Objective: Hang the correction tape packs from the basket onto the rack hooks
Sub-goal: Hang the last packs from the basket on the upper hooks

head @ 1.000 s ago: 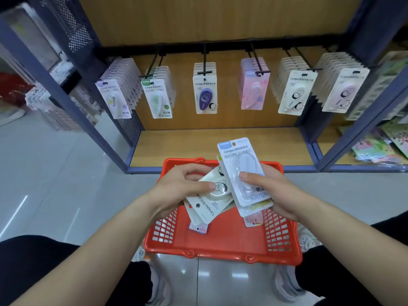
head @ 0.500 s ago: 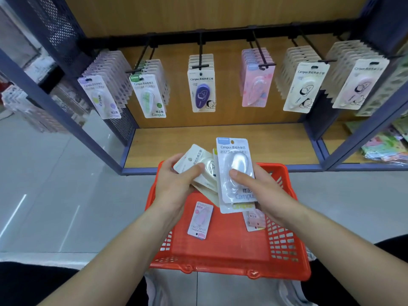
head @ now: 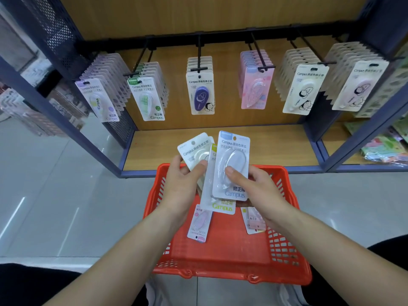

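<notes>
Though partly hidden, packs (head: 233, 164) perhaps higher.

Above the red plastic basket (head: 223, 252), left hand (head: 180, 187) grips a white-carded pack (head: 195, 151); right hand (head: 257, 192) grips a blue-topped blister pack (head: 233, 164).

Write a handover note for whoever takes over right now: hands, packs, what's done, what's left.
Left hand grips cream packs.
Right hand pinches the blue-topped pack, a green-labelled pack behind it.
A pink pack and a second pink pack lie in the red basket.
Done: held packs are out of the basket, not yet hung.
Left: hang every pack on the rack hooks.
</notes>
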Action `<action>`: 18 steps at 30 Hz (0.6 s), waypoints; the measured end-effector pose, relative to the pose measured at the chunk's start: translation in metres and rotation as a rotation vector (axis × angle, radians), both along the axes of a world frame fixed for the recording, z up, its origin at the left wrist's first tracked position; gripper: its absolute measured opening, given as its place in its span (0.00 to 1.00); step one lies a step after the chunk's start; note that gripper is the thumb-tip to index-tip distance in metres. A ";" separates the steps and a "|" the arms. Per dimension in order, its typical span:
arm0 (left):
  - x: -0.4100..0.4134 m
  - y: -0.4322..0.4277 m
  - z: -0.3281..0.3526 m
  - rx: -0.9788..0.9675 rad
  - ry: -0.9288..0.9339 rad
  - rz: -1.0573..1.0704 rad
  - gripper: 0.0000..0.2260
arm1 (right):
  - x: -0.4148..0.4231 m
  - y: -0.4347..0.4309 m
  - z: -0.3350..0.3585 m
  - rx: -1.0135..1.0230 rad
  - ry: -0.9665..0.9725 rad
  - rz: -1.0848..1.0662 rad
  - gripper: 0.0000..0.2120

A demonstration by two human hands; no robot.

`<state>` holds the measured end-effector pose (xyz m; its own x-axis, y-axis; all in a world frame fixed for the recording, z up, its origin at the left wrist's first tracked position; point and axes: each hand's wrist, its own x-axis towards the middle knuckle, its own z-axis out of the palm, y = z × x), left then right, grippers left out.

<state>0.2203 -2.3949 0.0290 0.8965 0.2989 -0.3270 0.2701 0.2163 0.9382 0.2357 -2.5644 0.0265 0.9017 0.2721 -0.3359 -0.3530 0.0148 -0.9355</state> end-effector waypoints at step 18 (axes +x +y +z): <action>-0.012 0.000 0.015 0.099 -0.048 -0.055 0.15 | 0.000 0.009 0.014 0.082 -0.078 -0.159 0.11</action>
